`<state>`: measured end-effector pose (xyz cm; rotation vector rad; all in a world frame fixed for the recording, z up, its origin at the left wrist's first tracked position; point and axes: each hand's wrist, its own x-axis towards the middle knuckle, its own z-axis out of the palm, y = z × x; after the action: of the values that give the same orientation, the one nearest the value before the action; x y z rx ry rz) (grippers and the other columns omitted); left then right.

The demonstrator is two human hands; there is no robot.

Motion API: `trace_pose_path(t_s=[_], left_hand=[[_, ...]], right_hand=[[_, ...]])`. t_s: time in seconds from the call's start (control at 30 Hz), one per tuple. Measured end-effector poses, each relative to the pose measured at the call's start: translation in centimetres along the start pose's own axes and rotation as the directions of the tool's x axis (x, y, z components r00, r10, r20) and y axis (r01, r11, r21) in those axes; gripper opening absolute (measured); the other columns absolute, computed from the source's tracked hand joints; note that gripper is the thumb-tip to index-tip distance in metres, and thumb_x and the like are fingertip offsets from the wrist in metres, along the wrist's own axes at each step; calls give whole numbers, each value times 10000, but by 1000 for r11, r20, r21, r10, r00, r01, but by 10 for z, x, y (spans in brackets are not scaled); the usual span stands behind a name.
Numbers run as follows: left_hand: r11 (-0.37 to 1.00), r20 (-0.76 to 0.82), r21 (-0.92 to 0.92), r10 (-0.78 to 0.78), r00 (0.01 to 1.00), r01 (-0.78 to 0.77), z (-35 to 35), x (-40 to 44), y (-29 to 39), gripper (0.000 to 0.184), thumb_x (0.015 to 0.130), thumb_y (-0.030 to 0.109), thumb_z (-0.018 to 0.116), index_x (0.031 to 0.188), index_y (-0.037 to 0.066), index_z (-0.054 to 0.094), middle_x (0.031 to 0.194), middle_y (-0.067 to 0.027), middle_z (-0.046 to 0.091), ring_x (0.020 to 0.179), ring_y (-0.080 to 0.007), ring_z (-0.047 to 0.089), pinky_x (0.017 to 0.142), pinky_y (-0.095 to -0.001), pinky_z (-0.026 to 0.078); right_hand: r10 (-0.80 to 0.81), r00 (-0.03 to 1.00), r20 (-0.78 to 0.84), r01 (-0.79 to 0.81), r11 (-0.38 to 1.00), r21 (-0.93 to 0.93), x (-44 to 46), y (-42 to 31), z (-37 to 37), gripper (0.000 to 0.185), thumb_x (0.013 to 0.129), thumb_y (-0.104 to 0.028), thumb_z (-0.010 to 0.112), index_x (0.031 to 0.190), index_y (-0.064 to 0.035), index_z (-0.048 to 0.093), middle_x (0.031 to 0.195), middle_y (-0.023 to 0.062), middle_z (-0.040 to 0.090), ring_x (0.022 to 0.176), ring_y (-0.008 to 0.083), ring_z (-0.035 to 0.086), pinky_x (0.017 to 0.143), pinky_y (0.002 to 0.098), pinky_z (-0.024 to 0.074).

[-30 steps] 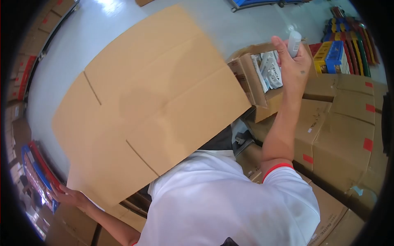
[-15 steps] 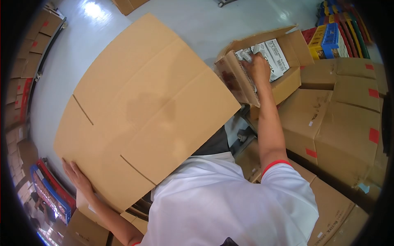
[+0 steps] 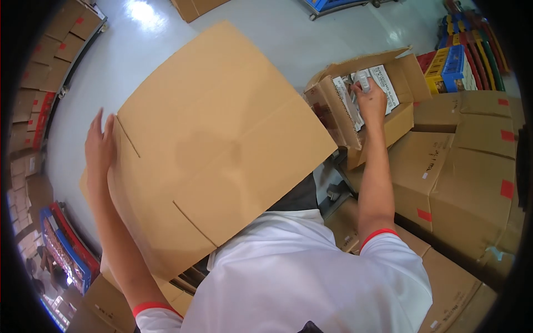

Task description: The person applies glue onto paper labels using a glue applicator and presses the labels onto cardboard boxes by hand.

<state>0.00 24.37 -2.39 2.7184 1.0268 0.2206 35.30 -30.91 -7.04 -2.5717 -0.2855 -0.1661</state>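
Note:
A large flat cardboard carton (image 3: 244, 105) with two slits lies in front of my body. Beside its left edge, my left hand (image 3: 100, 147) is raised with fingers stretched out and apart, its inner side at the cardboard. My right hand (image 3: 373, 104) is over an open, smaller cardboard box (image 3: 323, 104) on the right. Its fingers are closed around a small pale translucent object (image 3: 363, 81), whose kind I cannot make out. Under that hand, white printed labels (image 3: 387, 83) lie inside the box, partly hidden by the fingers.
Stacked cartons (image 3: 472, 177) with red stickers fill the right side. Colourful crates or packs (image 3: 447, 66) stand at the back right. More cartons (image 3: 53, 61) line the far left, with blue and red packs (image 3: 69, 244) below. A blue wheeled trolley (image 3: 338, 4) is at the top.
My left hand has moved up along the cardboard's left edge, which now bends upward. My right hand has lifted the small pale object slightly above the labels. The whole view has shifted a little.

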Motion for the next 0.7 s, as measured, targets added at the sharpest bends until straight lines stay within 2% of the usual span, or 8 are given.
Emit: trace_pose_path(t_s=[0.03, 0.07, 0.13, 0.17, 0.3, 0.37, 0.47, 0.7], left_hand=[[996, 84, -44, -69, 994, 73, 6, 18, 8, 747, 1084, 612, 420, 1423, -27, 605, 1364, -278, 660, 1313, -450, 592, 1117, -465, 444], [997, 80, -52, -57, 995, 61, 12, 34, 18, 747, 1084, 612, 420, 1423, -27, 605, 1364, -278, 660, 1313, -450, 592, 1117, -465, 444], [962, 407, 20, -258, 876, 274, 22, 57, 33, 898, 1039, 741, 354, 1215, -56, 727, 1186, -296, 720, 1161, -463, 655, 1038, -474, 480], [966, 396, 33, -249, 884, 257, 30, 62, 30, 930, 1023, 773, 345, 1063, -52, 772, 1100, -300, 725, 1073, -453, 668, 991, -473, 488], [986, 288, -12, -154, 945, 164, 23, 44, 32, 905, 1023, 771, 352, 1059, -29, 775, 1055, -279, 731, 1048, -438, 675, 958, -469, 500], [965, 246, -49, -237, 940, 256, 5, 26, 51, 879, 1032, 757, 351, 1103, -8, 778, 1032, -250, 744, 1030, -408, 687, 931, -450, 514], [976, 206, -47, -198, 958, 212, 9, 10, 51, 859, 1036, 752, 347, 1164, 23, 783, 1005, -228, 753, 1010, -376, 696, 915, -434, 522], [974, 230, -19, -217, 949, 227, 12, 7, 57, 835, 1038, 751, 344, 1230, 64, 779, 1013, -209, 763, 1008, -376, 695, 929, -425, 520]], right_hand=[[-6, 1000, 30, 6, 1000, 3, 0, 1, -3, 302, 848, -246, 833, 1038, -28, 746, 940, 213, 760, 911, 442, 718, 793, 488, 556], [-3, 1000, 16, 3, 1000, -1, -2, 5, -3, 302, 848, -246, 833, 1038, -28, 746, 940, 213, 760, 911, 442, 718, 793, 488, 556], [-67, 988, 136, 82, 991, -110, -5, 16, 6, 402, 828, -285, 858, 1121, -26, 761, 1032, 224, 762, 951, 424, 726, 831, 490, 561], [-7, 975, 221, 55, 976, -210, -5, 22, 14, 490, 808, -314, 876, 1188, -27, 760, 1122, 209, 740, 998, 408, 723, 877, 491, 559], [-28, 974, 227, 73, 979, -190, -24, 22, 33, 510, 798, -333, 875, 1201, -43, 758, 1215, 199, 664, 1043, 425, 703, 903, 496, 554], [-45, 977, 210, 87, 977, -197, -27, 20, 35, 513, 798, -330, 873, 1207, -43, 754, 1219, 202, 662, 1042, 429, 703, 898, 502, 555], [-73, 979, 190, 113, 972, -207, -29, 22, 36, 514, 799, -324, 867, 1215, -47, 748, 1219, 203, 660, 1043, 434, 700, 890, 514, 556], [-57, 979, 194, 98, 973, -207, -31, 16, 33, 521, 799, -303, 857, 1237, -56, 720, 1241, 204, 657, 1029, 440, 705, 874, 522, 562]])
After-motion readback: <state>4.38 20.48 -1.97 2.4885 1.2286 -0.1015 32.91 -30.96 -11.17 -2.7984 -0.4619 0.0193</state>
